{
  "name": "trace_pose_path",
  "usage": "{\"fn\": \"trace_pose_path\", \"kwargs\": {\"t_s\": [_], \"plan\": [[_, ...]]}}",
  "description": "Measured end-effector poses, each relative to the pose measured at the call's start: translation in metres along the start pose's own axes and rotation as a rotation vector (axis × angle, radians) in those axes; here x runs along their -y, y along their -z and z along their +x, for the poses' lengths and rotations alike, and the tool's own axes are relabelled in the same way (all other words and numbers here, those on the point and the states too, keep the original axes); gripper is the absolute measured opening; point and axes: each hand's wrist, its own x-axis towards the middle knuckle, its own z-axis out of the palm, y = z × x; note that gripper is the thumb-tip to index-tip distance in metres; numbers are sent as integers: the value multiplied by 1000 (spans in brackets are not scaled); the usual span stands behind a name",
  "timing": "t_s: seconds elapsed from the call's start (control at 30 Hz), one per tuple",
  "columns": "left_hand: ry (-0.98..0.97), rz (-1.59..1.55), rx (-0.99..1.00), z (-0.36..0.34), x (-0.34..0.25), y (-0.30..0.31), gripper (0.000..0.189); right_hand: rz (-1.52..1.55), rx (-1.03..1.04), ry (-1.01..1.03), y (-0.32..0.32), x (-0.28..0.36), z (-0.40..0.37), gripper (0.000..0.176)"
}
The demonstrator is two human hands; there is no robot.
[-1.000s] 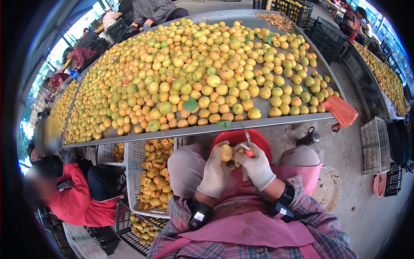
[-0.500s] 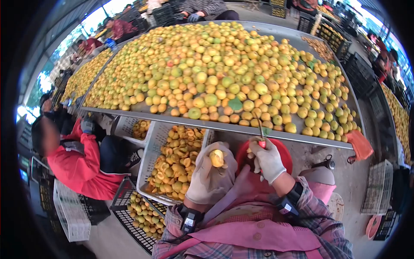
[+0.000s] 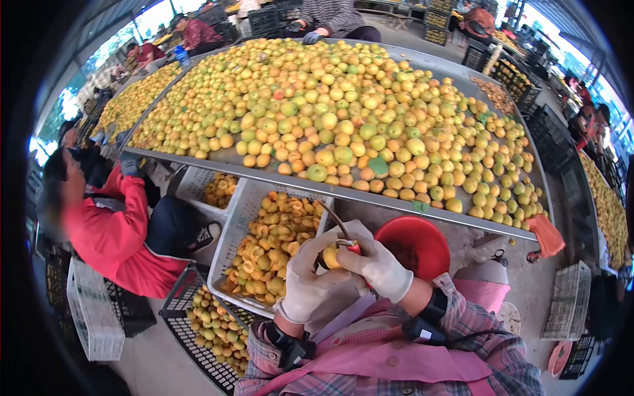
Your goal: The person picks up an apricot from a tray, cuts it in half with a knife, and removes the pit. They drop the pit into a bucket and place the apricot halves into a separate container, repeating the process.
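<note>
My left hand [image 3: 305,280], in a white glove, is closed around a yellow apricot [image 3: 329,258] in front of my lap. My gloved right hand [image 3: 384,269] grips a knife by its red handle [image 3: 354,247], pressed close against the fruit. The thin, dark blade [image 3: 335,220] points up and to the left. Both hands meet at the apricot, and the fingers hide part of it. To the left of them, a white crate [image 3: 223,261] holds split apricot halves [image 3: 269,247]. A red bucket [image 3: 436,245] stands just beyond my right hand.
A metal-rimmed table [image 3: 290,180] heaped with whole apricots [image 3: 343,112] spans the front. A black crate [image 3: 191,330] of apricots sits at lower left. A co-worker in a red jacket [image 3: 125,237] sits at left; another person [image 3: 330,16] is across the table.
My right hand has moved left from above the red bucket, bringing the knife to the apricot in my left hand. The view has shifted slightly.
</note>
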Motion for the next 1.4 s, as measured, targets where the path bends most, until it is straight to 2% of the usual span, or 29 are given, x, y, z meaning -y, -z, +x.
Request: {"fn": "trace_pose_path", "kwargs": {"t_s": [0.03,0.1,0.17,0.2,0.37,0.57,0.67,0.77,0.83,0.87,0.93,0.97,1.03,1.07,1.13,1.23,1.3,1.37,1.4], "plan": [[-111,178,49,4,-7,-3,62,1,-14,4,0,1,-3,35],[-178,191,72,11,-16,-15,55,60,-53,50,3,-2,-10,33],[-201,195,113,14,-16,-25,52,72,-172,-7,6,-2,-18,31],[-310,183,103,17,-11,-31,47,68,-187,-6,7,-2,-23,31],[-250,122,104,9,3,-62,45,253,-294,54,18,-5,-43,24],[-325,124,153,13,2,-93,40,309,-409,113,41,-12,-51,19],[-250,75,148,11,-12,-108,37,301,-424,153,52,-8,-55,22],[-212,221,173,11,-10,-118,36,374,-380,119,66,-12,-59,27],[47,-70,80,10,5,-129,38,395,-403,132,67,-13,-61,29],[46,-59,87,11,0,-132,38,401,-430,142,68,-13,-62,31],[326,-478,117,12,-12,-138,44,432,-433,165,73,-13,-64,32],[325,-471,126,15,-12,-139,44,449,-435,185,76,-13,-65,34],[165,-199,181,19,-6,-137,48,497,-430,177,85,-12,-69,34],[162,-193,180,21,-3,-140,48,536,-418,164,90,-11,-71,35],[365,-905,134,25,4,-144,50,569,-417,159,98,-10,-76,34],[445,-913,110,23,10,-126,52,494,-587,161,115,-25,-67,29],[429,-946,95,18,12,-111,48,417,-638,94,126,-31,-55,27],[389,-830,71,12,13,-95,42,294,-690,28,126,-35,-39,29],[434,-881,42,10,7,-88,34,257,-662,27,122,-39,-30,30]]}}
